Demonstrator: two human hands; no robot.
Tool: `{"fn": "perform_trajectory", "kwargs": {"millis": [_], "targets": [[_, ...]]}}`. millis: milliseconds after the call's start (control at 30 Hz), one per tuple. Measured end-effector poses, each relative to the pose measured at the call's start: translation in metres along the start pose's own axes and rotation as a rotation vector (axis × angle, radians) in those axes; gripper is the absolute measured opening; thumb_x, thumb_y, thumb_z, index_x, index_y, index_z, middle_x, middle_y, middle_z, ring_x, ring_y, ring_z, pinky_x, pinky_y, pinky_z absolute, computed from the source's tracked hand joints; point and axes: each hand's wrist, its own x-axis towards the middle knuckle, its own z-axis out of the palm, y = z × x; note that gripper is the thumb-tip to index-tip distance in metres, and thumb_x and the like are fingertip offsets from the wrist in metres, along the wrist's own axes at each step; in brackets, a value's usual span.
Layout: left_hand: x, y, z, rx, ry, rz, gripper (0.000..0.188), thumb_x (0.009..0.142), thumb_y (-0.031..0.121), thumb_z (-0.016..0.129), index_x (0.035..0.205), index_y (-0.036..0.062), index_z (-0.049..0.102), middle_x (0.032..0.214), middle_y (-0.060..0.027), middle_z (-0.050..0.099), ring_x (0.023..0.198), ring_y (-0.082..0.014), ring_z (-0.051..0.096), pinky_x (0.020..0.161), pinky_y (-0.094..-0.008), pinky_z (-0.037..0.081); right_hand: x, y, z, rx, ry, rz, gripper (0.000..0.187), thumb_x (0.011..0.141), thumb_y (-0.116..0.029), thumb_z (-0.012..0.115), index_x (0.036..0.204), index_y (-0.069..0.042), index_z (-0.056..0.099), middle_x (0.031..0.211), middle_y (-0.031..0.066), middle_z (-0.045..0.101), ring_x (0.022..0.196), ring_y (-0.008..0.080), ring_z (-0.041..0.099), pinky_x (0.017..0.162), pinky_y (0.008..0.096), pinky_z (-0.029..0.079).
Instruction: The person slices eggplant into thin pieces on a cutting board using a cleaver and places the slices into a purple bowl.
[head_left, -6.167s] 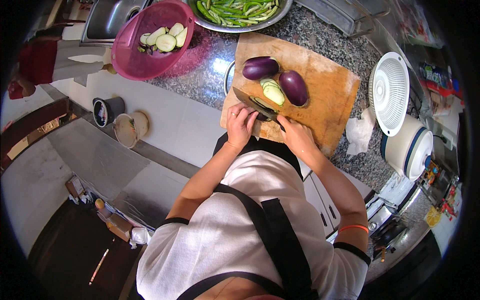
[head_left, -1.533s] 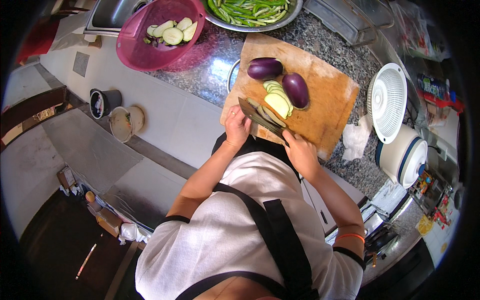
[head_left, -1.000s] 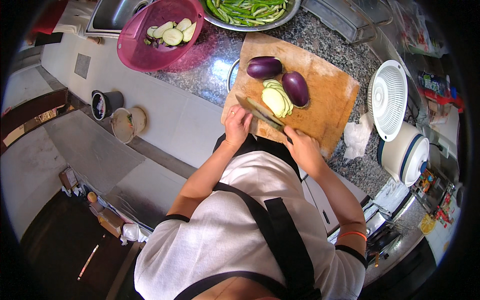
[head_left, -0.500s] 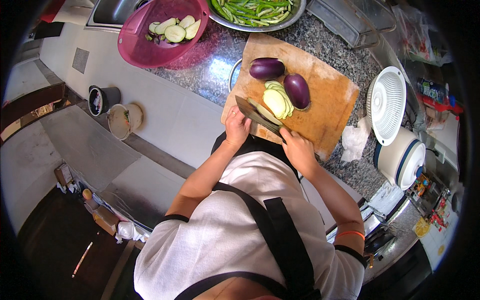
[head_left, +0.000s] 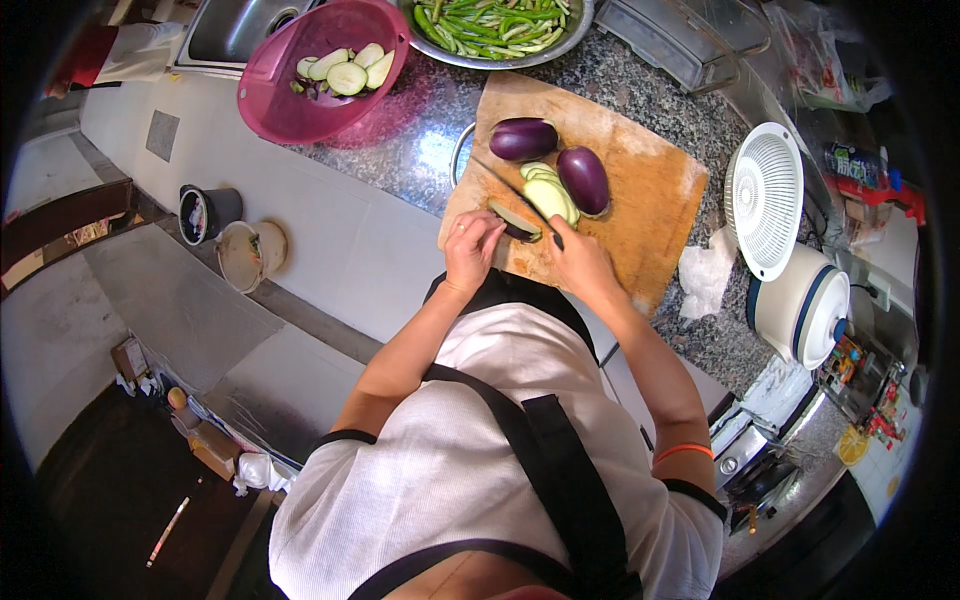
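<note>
Held cut eggplant (head_left: 516, 220) in the left hand (head_left: 473, 250), left of a knife (head_left: 522, 195) clasped in the right hand (head_left: 580, 263), by the cutting board's (head_left: 640, 225) near edge.

This is a kitchen. The speckled stone worktop (head_left: 650, 108) carries a wooden chopping board (head_left: 650, 195) at one o'clock, with whole aubergines (head_left: 583, 182) and pale slices (head_left: 548, 193) on it. A metal sink (head_left: 225, 35) sits between ten and eleven, a steel bowl (head_left: 500, 62) of cut green vegetables (head_left: 490, 25) at twelve. A white colander (head_left: 768, 195) stands between two and three, a pale lidded appliance (head_left: 805, 305) at three, and a dark pan (head_left: 765, 482) at four. Whether it serves a home or a business cannot be told.
</note>
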Motion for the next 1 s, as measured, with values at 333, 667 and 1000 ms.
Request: {"fn": "perform_trajectory", "kwargs": {"millis": [333,667,1000], "targets": [[-0.006,-0.005,-0.002,-0.008,-0.026,-0.01,0.018,0.066,-0.005,0.061,0.083,0.0013,0.059,0.089,-0.0138,0.058,0.086,-0.0331,0.055,0.075,-0.0362,0.047,-0.063,0.018,-0.008,-0.122,0.025,-0.22,0.024,0.081,-0.012,0.057,0.102,-0.012,0.045,0.079,0.0179,0.057,0.072,0.0401,0.06,0.06,0.0501,0.047],[-0.008,-0.012,0.002,-0.028,-0.014,-0.011,0.021,0.063,-0.008,0.059,0.083,-0.0005,0.057,0.089,-0.0152,0.058,0.086,-0.0341,0.054,0.076,-0.0366,0.046,-0.064,0.019,-0.007,-0.14,0.017,-0.205,0.023,0.081,-0.01,0.057,0.1,-0.011,0.045,0.077,0.0174,0.056,0.07,0.0397,0.059,0.059,0.049,0.048],[-0.009,-0.008,0.0,0.051,-0.054,-0.084,0.012,0.068,0.0,0.07,0.076,0.0023,0.06,0.081,-0.0119,0.059,0.08,-0.0303,0.056,0.073,-0.034,0.047,-0.011,0.002,0.017,-0.068,0.035,-0.199,0.028,0.082,-0.013,0.056,0.109,-0.012,0.048,0.079,0.0206,0.061,0.074,0.0411,0.059,0.062,0.0505,0.046]]}}
